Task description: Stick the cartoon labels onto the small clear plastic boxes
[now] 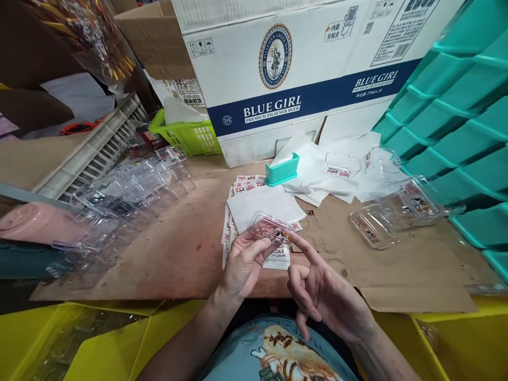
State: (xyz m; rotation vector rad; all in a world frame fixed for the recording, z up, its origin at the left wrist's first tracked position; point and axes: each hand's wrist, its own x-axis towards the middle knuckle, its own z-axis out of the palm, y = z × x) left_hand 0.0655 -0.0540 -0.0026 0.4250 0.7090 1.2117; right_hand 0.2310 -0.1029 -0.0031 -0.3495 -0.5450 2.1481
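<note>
Between the thumb and fingers of my left hand (244, 262) is a clear plastic tray (273, 228) with a pink cartoon sticker on it. The index finger of my right hand (323, 288) stretches to the tray's right edge by the sticker, while its other fingers are loosely curled and hold nothing. Under and behind the tray lie white backing paper (262, 205) and sticker sheets (229, 233) with printed red and pink designs. A small teal holder (282, 170) with white paper in it stands just beyond them.
Stickered clear trays (373, 226) lie at right, beside stacked teal bins (468, 121). Nested clear trays (130, 190) and a pink cup (43, 223) are at left. A Blue Girl beer carton (309, 58) and a green basket (190, 138) stand behind. Yellow boxes (115, 344) sit below the table edge.
</note>
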